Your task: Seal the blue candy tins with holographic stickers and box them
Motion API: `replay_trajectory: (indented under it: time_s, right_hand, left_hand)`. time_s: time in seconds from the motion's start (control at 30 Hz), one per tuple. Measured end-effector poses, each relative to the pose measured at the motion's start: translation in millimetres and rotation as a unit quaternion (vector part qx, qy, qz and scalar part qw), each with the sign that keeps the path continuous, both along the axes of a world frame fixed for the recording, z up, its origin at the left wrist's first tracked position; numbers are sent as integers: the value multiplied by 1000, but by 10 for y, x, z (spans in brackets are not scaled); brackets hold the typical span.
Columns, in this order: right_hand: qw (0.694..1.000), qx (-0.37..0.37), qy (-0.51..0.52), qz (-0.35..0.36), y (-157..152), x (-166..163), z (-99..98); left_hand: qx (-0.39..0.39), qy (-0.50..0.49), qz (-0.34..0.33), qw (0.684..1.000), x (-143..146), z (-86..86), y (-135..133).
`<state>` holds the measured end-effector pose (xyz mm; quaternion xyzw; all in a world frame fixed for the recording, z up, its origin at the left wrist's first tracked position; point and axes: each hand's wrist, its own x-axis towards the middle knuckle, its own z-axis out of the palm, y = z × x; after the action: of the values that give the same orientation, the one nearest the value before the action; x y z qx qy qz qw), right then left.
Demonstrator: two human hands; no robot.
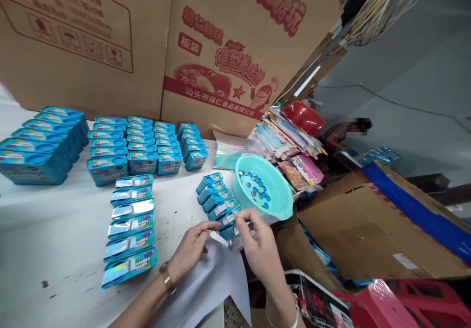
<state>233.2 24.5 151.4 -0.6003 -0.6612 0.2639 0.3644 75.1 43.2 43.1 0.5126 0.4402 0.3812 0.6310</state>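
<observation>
My left hand (189, 249), with a gold band on its wrist, pinches the edge of a white sheet (209, 279) that hangs down over the table's front edge. Close by on the right, my right hand (259, 247) is closed on a small shiny strip (231, 235) at the sheet's top corner; whether it is still joined to the sheet I cannot tell. Just beyond the fingers, a short row of blue boxes (217, 198) runs back across the table, its nearest end partly hidden. Left of my left hand lies another row of blue boxes (130, 234) with shiny strips across them.
Several rows of blue boxes (108, 163) stand at the back before large cardboard cartons (221, 63). A turquoise basin (285, 203) holds small blue round pieces. Right of the table are an opened carton (353, 230), stacked printed sheets (290, 136), a red bowl (303, 117) and another person (336, 134).
</observation>
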Motion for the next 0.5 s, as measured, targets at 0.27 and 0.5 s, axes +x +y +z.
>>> replay_trajectory:
  time_s: [0.27,0.5]
  right_hand:
    - [996,-56,71,28,444,160,94]
    - [985,-111,121,60,580,138,115]
  left_hand:
    - [48,-34,-68,996,-122,70,25]
    - [39,-47,15,998,-48,129,-4]
